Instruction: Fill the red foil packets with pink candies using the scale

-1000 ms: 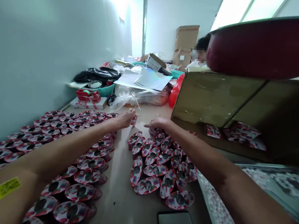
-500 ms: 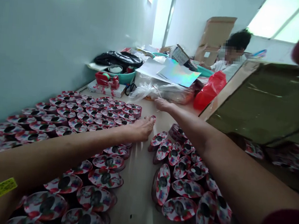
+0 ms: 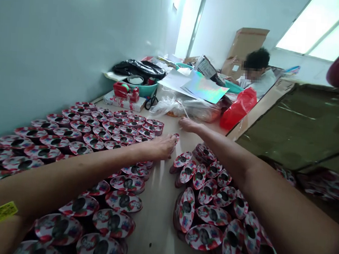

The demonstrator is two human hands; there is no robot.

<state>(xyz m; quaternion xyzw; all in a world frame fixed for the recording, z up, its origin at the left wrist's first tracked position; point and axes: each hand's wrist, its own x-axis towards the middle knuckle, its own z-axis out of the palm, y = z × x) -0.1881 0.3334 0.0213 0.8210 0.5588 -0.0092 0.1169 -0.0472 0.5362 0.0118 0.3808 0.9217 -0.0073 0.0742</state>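
Note:
My left hand (image 3: 164,145) reaches over the table with its fingers closed on a small red-and-white lid piece (image 3: 176,137). My right hand (image 3: 188,124) stretches further, to the clear plastic bag (image 3: 173,106) at the back, fingers pinched at the bag's edge; what they hold is hidden. Several red-and-white oval tubs with dark centres (image 3: 99,137) stand in rows on the left under my left arm. A looser bunch of the same tubs (image 3: 208,191) lies on the right under my right arm, some tipped on their sides.
A grey wall runs along the left. At the back stand a teal basin (image 3: 140,87) with a black bag, a red tape dispenser (image 3: 125,91), scissors (image 3: 150,100), shiny sheets (image 3: 204,87) and a red bag (image 3: 237,106). A brown carton (image 3: 303,121) rises at right. Another person (image 3: 256,69) sits beyond.
The view swung left and down. My right hand went from the tubs forward to the plastic bag. My left hand moved back slightly, still holding the small piece.

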